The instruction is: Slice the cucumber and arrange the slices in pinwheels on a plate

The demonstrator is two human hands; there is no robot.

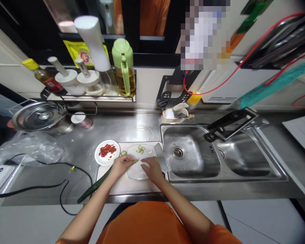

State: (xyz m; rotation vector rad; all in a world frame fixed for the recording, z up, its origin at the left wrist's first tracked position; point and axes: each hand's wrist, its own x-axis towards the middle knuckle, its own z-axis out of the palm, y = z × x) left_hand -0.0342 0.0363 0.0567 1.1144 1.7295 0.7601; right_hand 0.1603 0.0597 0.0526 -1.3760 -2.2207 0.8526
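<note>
My left hand [122, 165] pinches a small cucumber slice [135, 161] above a white plate [139, 174]. On the plate's far side, several cucumber slices [140, 149] lie in a curved, fanned cluster. My right hand [152, 168] hovers over the plate's right side with its fingers apart, holding nothing I can see. A cut cucumber piece [123, 153] rests by the plate's left rim. Partly under my left forearm lies a long dark green cucumber [98, 184]. The plate stands on a cutting board [132, 188]. Right of it is a broad knife blade [163, 157], its handle mostly hidden.
A small white dish [98, 157] with chopped red pieces sits at left. Further left are a lidded pot [63, 125], a plastic bag [33, 149] and a black cable [78, 166]. A double sink [190, 169] lies to the right. Bottles and jars [124, 67] line a rack behind.
</note>
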